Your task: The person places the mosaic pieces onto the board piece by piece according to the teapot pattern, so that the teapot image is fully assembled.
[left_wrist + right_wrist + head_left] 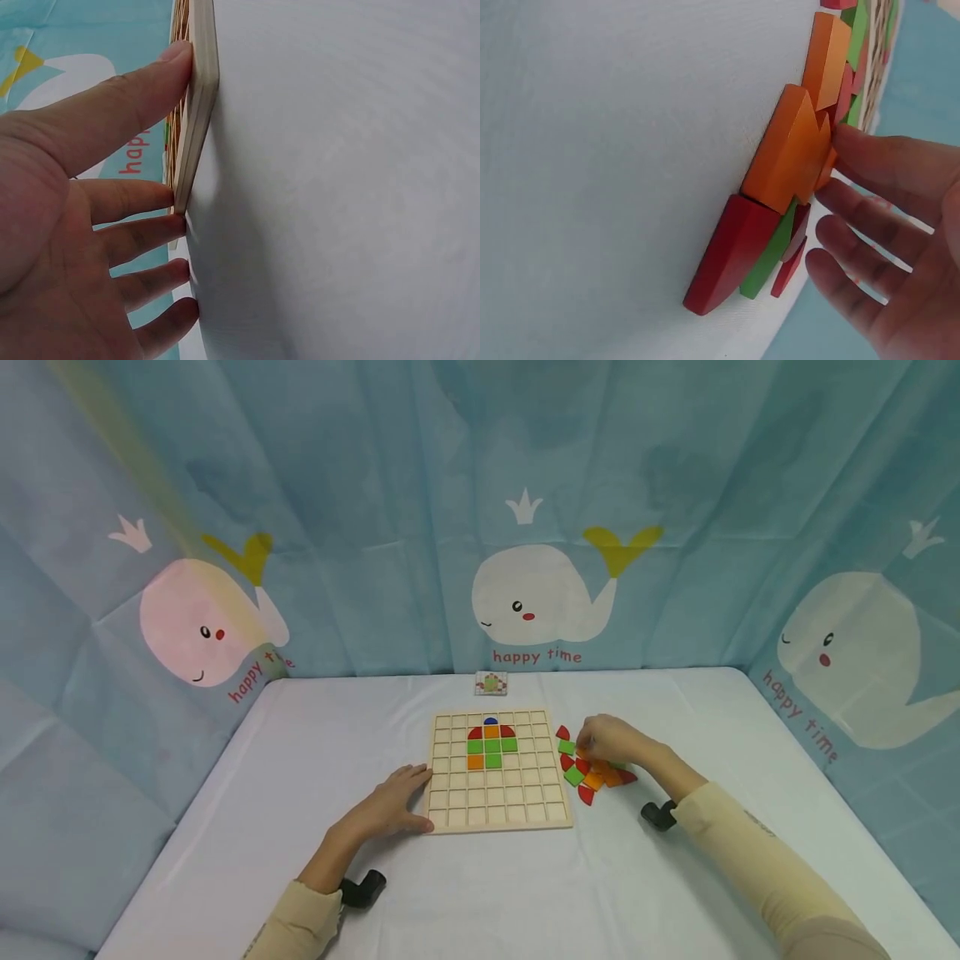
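A wooden grid board [450, 810] lies flat on the table. In its upper middle sit colored tiles: green squares [492, 747], orange squares [476, 762], red quarter-rounds [507, 732] and a blue half-round [491, 722]. My left hand [390, 803] touches the board's left side with spread, fairly straight fingers, its thumb at the near left corner; the left wrist view shows the thumb [127, 105] against the edge. My right hand [611, 739] is over the loose tile pile right of the board. There its thumb and forefinger pinch an orange tile [828, 171], partly hidden by neighboring tiles.
Loose red [586, 794], green [574, 776] and orange tiles [593, 782] lie overlapping beside the board's right edge. A small picture card [491, 683] lies behind the board. A white cloth [337, 718] covers the table, and a blue whale-print curtain [360, 593] hangs behind.
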`<action>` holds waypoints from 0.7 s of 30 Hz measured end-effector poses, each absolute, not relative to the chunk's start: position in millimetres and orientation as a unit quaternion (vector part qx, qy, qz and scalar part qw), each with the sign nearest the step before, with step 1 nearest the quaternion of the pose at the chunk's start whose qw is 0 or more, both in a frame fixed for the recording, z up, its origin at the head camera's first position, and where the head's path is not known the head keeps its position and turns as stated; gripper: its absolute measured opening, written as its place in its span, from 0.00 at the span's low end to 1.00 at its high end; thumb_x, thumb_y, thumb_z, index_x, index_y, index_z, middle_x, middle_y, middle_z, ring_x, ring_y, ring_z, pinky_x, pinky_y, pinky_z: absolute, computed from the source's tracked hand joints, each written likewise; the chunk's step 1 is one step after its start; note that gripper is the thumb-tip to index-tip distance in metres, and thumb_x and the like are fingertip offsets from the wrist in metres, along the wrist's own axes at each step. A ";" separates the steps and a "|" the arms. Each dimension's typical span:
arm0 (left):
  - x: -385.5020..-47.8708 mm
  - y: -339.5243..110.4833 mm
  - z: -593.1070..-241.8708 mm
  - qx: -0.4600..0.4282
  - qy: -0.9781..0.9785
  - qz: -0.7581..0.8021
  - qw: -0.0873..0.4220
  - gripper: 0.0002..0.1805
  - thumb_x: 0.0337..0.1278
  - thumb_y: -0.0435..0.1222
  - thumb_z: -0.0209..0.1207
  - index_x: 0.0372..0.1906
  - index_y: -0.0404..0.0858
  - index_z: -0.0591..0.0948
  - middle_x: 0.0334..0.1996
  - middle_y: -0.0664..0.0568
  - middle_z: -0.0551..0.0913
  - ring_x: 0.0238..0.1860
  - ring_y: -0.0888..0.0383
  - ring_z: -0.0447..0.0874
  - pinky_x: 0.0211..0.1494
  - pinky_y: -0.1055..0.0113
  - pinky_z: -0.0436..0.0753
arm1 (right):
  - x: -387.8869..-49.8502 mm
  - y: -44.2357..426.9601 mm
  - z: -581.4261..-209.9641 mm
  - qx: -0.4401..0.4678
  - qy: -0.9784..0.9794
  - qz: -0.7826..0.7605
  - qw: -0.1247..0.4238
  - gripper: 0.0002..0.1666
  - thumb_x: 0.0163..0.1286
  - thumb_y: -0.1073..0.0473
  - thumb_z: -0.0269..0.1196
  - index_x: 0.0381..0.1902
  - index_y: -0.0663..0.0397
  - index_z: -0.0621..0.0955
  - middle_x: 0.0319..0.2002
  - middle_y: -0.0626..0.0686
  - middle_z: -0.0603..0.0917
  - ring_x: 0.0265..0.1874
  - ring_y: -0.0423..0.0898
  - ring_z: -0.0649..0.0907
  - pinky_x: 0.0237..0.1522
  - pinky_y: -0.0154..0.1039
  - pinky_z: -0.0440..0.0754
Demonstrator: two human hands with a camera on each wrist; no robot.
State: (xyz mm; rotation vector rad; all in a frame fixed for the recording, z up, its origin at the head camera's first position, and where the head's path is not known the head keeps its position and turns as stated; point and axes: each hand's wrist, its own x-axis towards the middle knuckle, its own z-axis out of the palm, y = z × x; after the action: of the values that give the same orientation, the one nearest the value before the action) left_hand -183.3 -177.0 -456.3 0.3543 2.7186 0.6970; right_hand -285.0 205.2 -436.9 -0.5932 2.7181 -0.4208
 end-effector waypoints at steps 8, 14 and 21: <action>-184.5 -178.5 -456.6 0.122 0.948 0.247 0.158 0.50 0.42 0.42 0.74 0.73 0.36 0.64 0.75 0.42 0.61 0.77 0.39 0.50 0.74 0.37 0.57 | -287.6 206.7 -435.6 -0.169 0.962 -0.148 0.154 0.10 0.63 0.61 0.66 0.43 0.56 0.87 0.43 0.54 0.83 0.38 0.47 0.79 0.48 0.43 0.85; -182.8 -177.9 -457.1 0.125 0.949 0.245 0.155 0.50 0.40 0.43 0.75 0.72 0.35 0.65 0.74 0.41 0.62 0.76 0.38 0.51 0.73 0.36 0.58 | -287.4 208.0 -438.1 -0.173 0.962 -0.141 0.158 0.11 0.63 0.62 0.67 0.44 0.56 0.87 0.43 0.54 0.83 0.38 0.47 0.78 0.50 0.43 0.84; -182.8 -178.1 -457.0 0.123 0.949 0.243 0.157 0.50 0.41 0.43 0.75 0.72 0.35 0.64 0.74 0.42 0.61 0.77 0.39 0.51 0.73 0.37 0.58 | -285.3 206.2 -439.0 -0.189 0.964 -0.129 0.138 0.12 0.62 0.59 0.68 0.43 0.56 0.86 0.39 0.52 0.82 0.36 0.46 0.77 0.47 0.42 0.85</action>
State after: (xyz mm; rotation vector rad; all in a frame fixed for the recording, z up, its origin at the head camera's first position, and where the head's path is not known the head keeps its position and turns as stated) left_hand -182.8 -178.1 -457.0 0.3528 2.7153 0.6963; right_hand -285.3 206.2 -439.0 -0.5466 2.7864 -0.3722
